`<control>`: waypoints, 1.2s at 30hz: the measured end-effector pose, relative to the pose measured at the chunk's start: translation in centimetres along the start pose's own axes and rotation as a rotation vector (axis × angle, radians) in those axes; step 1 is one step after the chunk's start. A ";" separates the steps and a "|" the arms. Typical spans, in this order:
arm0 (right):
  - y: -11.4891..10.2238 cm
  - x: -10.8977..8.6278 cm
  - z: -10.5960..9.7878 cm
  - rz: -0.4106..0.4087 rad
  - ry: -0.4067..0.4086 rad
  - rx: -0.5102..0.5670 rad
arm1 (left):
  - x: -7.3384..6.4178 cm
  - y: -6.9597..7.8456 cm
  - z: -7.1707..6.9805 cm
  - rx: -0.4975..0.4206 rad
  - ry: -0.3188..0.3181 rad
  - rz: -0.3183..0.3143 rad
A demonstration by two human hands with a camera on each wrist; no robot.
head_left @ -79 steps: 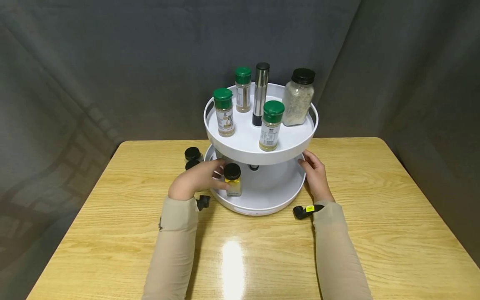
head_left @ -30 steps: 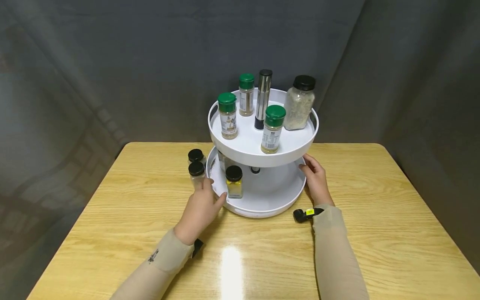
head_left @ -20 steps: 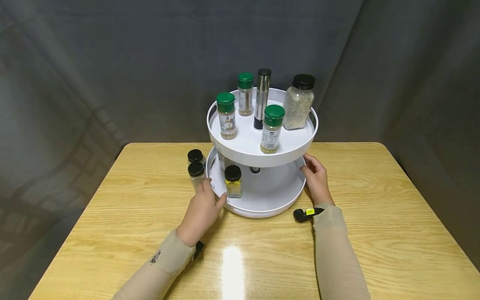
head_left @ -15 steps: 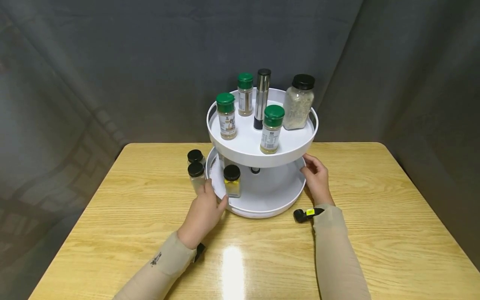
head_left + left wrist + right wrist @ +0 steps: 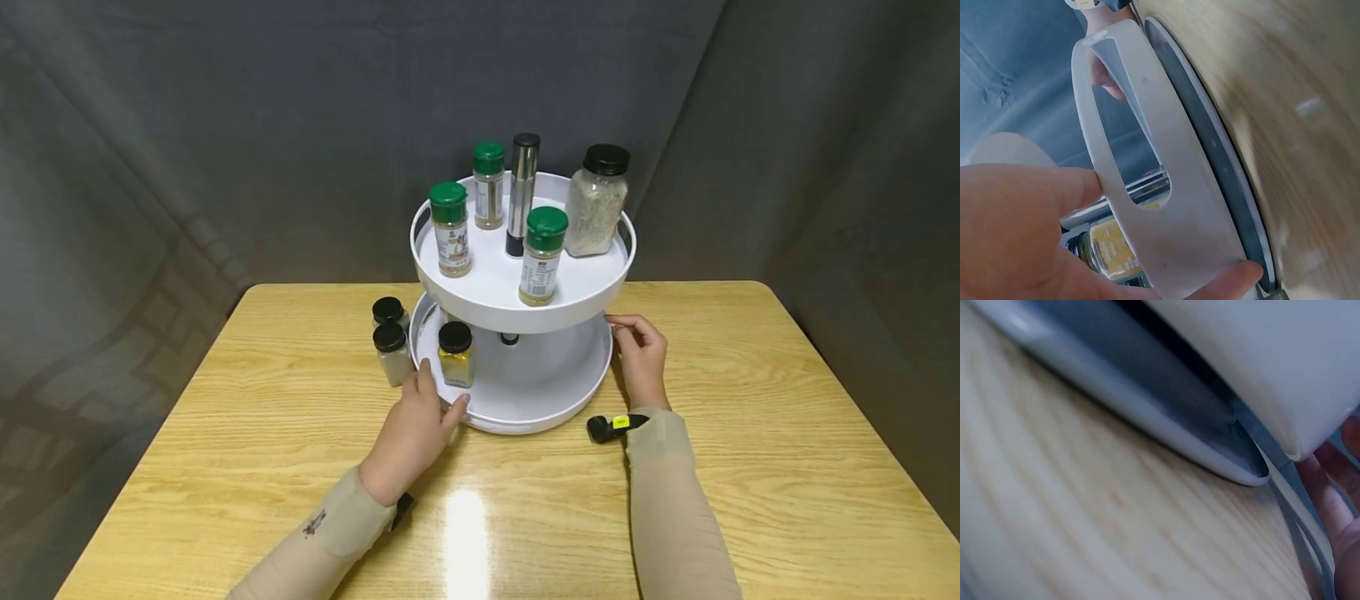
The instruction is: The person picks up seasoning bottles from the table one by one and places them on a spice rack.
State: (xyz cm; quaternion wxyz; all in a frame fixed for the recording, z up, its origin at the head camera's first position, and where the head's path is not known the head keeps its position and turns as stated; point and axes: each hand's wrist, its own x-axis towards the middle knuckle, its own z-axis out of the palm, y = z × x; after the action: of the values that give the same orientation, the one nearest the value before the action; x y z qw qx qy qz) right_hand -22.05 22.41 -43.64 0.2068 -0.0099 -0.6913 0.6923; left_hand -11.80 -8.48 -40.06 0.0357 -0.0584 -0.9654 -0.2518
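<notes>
A white two-tier turntable [image 5: 525, 422] stands mid-table. My left hand [image 5: 408, 433] holds its lower tray at the front left in the head view, thumb and forefinger at the rim. In the left wrist view, the thumb [image 5: 1079, 187] meets the rim beside a handle slot, and another fingertip lies low on the outer wall. At the tray's right side, my right hand [image 5: 641, 358] touches the outer wall with its fingers. A square jar [image 5: 456, 360] with a black lid and yellow label stands in the lower tray, just inside the rim by my left hand.
Several green-capped spice bottles [image 5: 542, 262] and a large black-lidded jar [image 5: 596, 208] stand on the upper tier, around a steel post [image 5: 522, 187]. Two black-lidded jars [image 5: 393, 358] stand on the table left of the turntable, close to my left fingers.
My left hand left the yellow-labelled jar and took the lower rim. The lower tray has turned slightly, carrying that jar left. My right thumb has come off the rim's inner side.
</notes>
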 end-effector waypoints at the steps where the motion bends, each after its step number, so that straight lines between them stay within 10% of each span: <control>1: 0.4 0.1 0.0 0.002 0.003 0.009 | -0.1 0.0 0.0 -0.001 -0.001 0.003; 11: 2.1 1.4 0.7 0.173 -0.152 0.008 | -0.2 0.0 0.1 0.010 0.002 0.021; 20: 0.2 2.0 -0.3 0.230 -0.347 -0.204 | 0.1 -0.5 -0.2 0.000 -0.020 0.025; 28: -4.0 1.9 0.3 0.187 -0.642 -0.746 | 0.2 -0.6 -0.5 -0.005 -0.038 -0.002; 36: -7.1 0.0 2.9 0.290 -0.712 -1.097 | 0.3 -0.5 -0.3 -0.018 -0.065 -0.009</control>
State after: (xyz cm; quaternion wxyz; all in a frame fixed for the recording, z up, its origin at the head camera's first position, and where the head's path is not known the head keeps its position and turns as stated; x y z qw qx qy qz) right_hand -21.01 19.39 -36.70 -0.1642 0.0224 -0.9608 0.2222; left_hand -12.11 -8.98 -40.03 0.0026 -0.0626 -0.9640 -0.2584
